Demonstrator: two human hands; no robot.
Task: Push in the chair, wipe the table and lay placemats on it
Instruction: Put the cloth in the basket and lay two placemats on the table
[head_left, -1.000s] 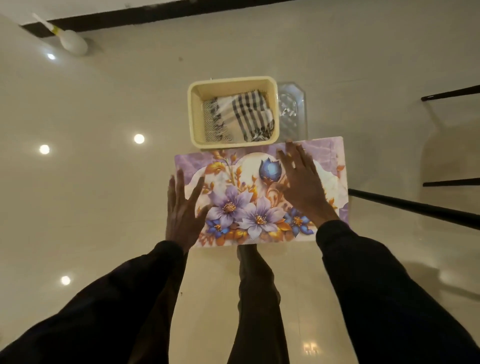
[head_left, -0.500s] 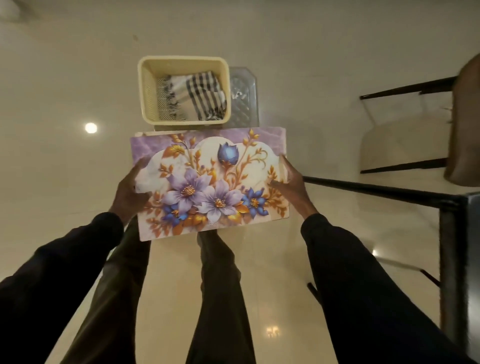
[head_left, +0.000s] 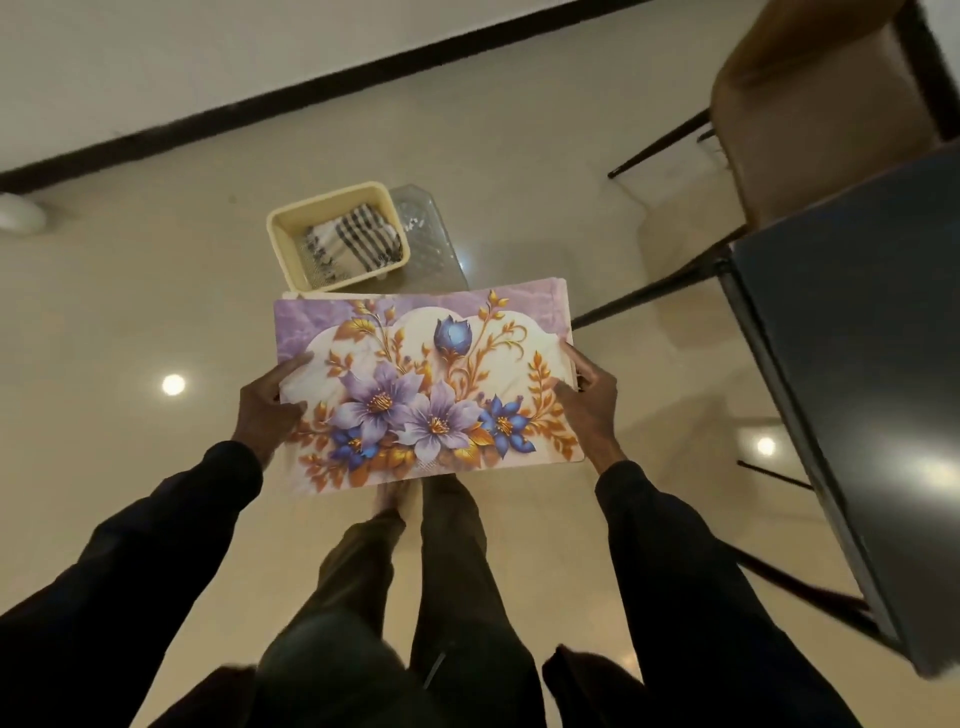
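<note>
Head view, purple-and-gold floral placemats (head_left: 426, 395), left hand (head_left: 262, 410), right hand (head_left: 589, 408) pinching opposite edges

Glossy cream floor (head_left: 130, 291), 1 yellow basket (head_left: 280, 244) on it, clear tray (head_left: 431, 234) just beside, chair (head_left: 810, 104), dark table (head_left: 872, 364)

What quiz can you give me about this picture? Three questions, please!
1. True or false: the left hand and the right hand both hold the flowery placemats.
2. Where is the striped cloth? A) in a pocket B) in the yellow basket C) on a shelf
3. On which side of the person is the dark table?

Key: 1 true; 2 B; 3 the right side.
</note>
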